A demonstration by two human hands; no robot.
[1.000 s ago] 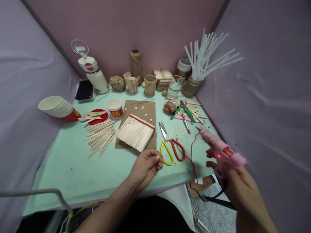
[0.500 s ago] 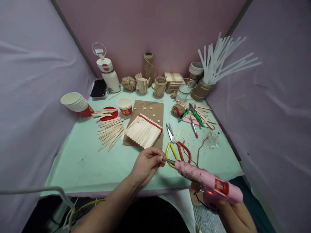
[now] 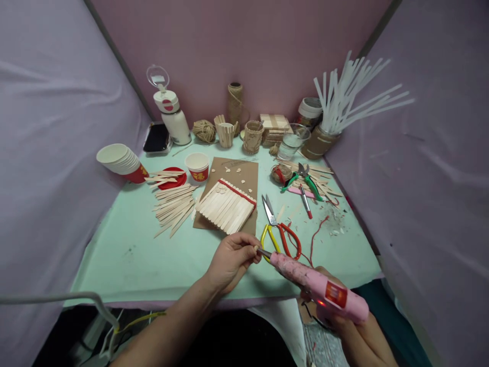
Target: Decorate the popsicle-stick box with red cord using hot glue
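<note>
My left hand [image 3: 237, 257] pinches a small wooden piece [image 3: 256, 248] between thumb and fingers, above the table's front part. A pink hot glue gun [image 3: 313, 280] is in my right hand [image 3: 336, 316], its small light glowing orange. The gun's metal nozzle [image 3: 264, 252] points left and meets the small piece, or nearly so. Just beyond my left hand, a panel of craft sticks [image 3: 226, 206] with a red cord along its upper edge lies on brown cardboard [image 3: 244, 168]. Several small wooden pieces sit on the panel and the cardboard.
Scissors [image 3: 273, 219] with yellow and red handles lie right of the panel. Green-handled pliers [image 3: 303, 178] rest on loose sticks farther right. Left are craft sticks [image 3: 173, 209] and paper cups [image 3: 122, 160]. A glass of water [image 3: 292, 142] and a jar of glue sticks [image 3: 321, 140] stand behind.
My right hand has brought the glue gun a little to the left, so its nozzle now reaches the small wooden piece. My left hand stays almost in place.
</note>
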